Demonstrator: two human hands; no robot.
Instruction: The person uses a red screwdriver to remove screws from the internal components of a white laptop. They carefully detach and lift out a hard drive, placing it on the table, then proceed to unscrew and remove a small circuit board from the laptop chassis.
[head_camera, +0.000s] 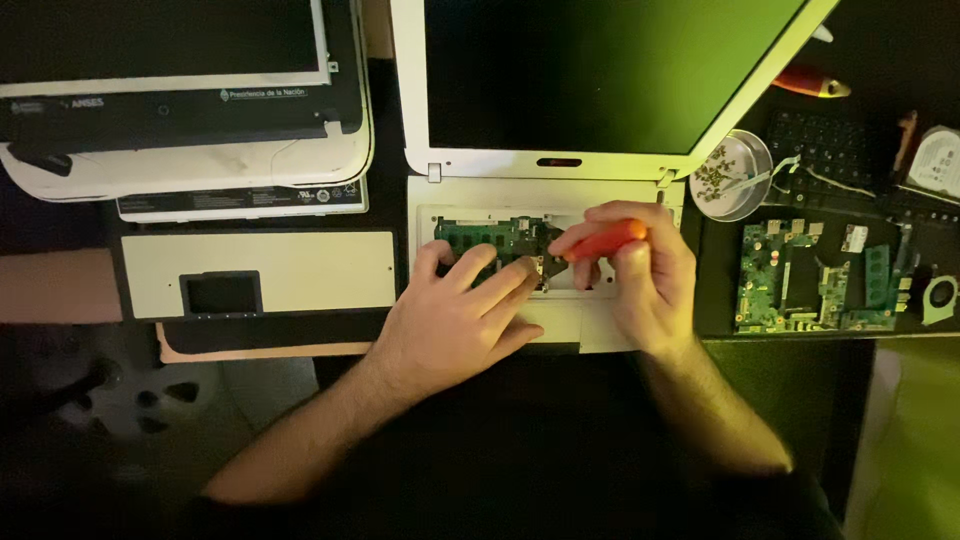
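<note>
Dark desk (60, 290) holds a white laptop (500, 195) with its green board (490, 235) showing. My right hand (650, 275) grips a red screwdriver (605, 242), lying sideways, tip pointing left at the board. My left hand (455, 320) lies flat and loose, fingers touching the board just beside the tip. A screw dish (735, 175) sits right.

The setting is an electronics repair workshop. A dark worktop (720, 325) carries an opened white laptop (560, 160), a second dismantled laptop (190, 150), loose green circuit boards (800, 280), a detached keyboard (825, 150) and a dish of screws (730, 175).
</note>
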